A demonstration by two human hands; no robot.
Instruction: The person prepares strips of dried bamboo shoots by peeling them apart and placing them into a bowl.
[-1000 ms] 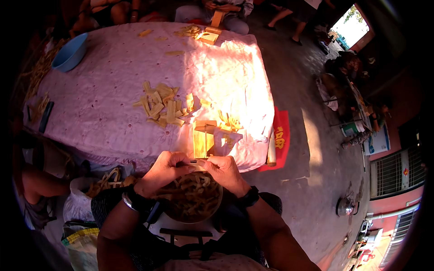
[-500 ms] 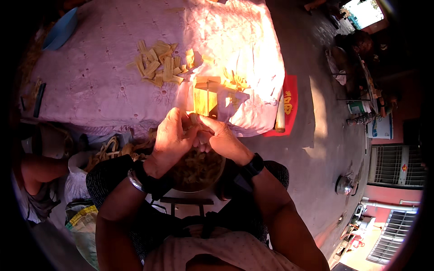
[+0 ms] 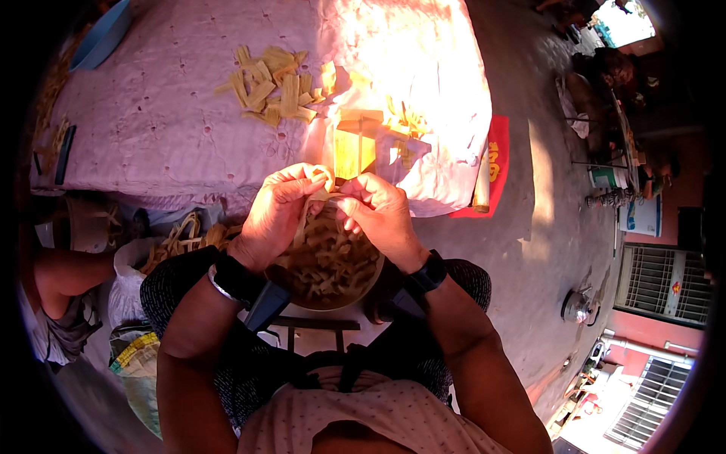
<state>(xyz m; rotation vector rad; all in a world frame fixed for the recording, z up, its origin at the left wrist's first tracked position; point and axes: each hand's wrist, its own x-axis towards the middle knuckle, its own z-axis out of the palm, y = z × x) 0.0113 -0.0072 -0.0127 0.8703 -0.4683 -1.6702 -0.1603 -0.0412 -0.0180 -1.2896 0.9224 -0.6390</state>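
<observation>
Over a round bowl (image 3: 321,308) full of small folded yellowish pieces (image 3: 333,265), both my hands work on a pale flat strip (image 3: 324,195). My left hand (image 3: 278,213) pinches the strip's curled upper part between thumb and fingers. Facing it, my right hand (image 3: 384,219) has thumb and bent fingers closed on the strip's other part. One end of the strip hangs down toward the bowl. Just beyond my hands, a yellow wooden block (image 3: 346,155) with a dark line along it lies on the pink cloth-covered table (image 3: 174,113).
A loose pile of flat pale strips (image 3: 290,94) lies farther back on the table. A blue basin (image 3: 102,38) stands at the far left. A red sheet (image 3: 495,170) hangs by the right edge. Left of my knees are a white sack (image 3: 128,284) and another person's leg (image 3: 72,276).
My hands have drawn slightly apart, so the strip between them now shows, curled at its upper part. More of the bowl has come into sight below them. The view has shifted slightly.
</observation>
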